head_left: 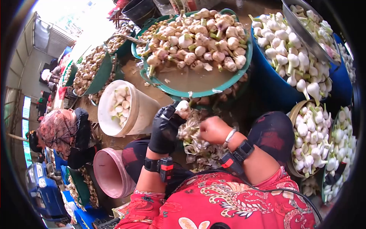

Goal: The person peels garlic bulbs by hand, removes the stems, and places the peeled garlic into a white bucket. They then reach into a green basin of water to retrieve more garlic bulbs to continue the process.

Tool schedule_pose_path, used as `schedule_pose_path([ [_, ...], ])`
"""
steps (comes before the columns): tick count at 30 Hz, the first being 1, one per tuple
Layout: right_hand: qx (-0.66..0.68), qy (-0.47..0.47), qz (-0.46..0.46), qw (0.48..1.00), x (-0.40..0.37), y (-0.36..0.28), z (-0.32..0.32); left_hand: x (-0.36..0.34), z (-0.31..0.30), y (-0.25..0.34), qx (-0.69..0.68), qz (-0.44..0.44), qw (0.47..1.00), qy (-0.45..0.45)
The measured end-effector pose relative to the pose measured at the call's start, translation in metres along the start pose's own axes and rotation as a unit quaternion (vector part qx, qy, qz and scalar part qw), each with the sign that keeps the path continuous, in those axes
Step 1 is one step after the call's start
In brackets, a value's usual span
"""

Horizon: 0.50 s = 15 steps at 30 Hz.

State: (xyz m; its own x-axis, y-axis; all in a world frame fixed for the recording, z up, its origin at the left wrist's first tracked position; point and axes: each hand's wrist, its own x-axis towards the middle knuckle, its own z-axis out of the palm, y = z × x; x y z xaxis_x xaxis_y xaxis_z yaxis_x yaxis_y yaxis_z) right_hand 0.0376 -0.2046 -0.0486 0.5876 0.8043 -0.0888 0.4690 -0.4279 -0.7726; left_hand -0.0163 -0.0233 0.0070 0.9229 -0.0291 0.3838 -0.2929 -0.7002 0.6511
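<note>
My left hand [164,124], in a black glove, is closed around a garlic bulb [183,109] that shows above its fingers. My bare right hand [216,130] is curled just to the right of the bulb, apart from it and somewhat blurred. Whatever lies inside its fingers is hidden. Below both hands is a heap of papery garlic peelings [196,139] between my knees. In front of me stands a wide green basin [190,92] piled with unpeeled garlic bulbs [198,38].
A white bucket [148,108] with cleaned bulbs stands left of the basin, and a pink bucket [110,173] lies nearer. At right are a blue tub [263,82] and a basket [291,149] of white garlic. Another person [65,133] sits at left beyond the buckets.
</note>
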Motion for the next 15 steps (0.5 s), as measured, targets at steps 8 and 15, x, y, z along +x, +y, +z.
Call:
schedule_pose_path([
  [8, 0.583, 0.103, -0.001, 0.806, 0.004, -0.013, -0.017, 0.003, 0.011, 0.015, -0.484, -0.316, 0.816, 0.011],
  [15, 0.496, 0.214, -0.014, 0.841, 0.003, -0.013, -0.012, 0.007, 0.017, 0.012, -0.351, -0.236, 0.904, -0.059],
])
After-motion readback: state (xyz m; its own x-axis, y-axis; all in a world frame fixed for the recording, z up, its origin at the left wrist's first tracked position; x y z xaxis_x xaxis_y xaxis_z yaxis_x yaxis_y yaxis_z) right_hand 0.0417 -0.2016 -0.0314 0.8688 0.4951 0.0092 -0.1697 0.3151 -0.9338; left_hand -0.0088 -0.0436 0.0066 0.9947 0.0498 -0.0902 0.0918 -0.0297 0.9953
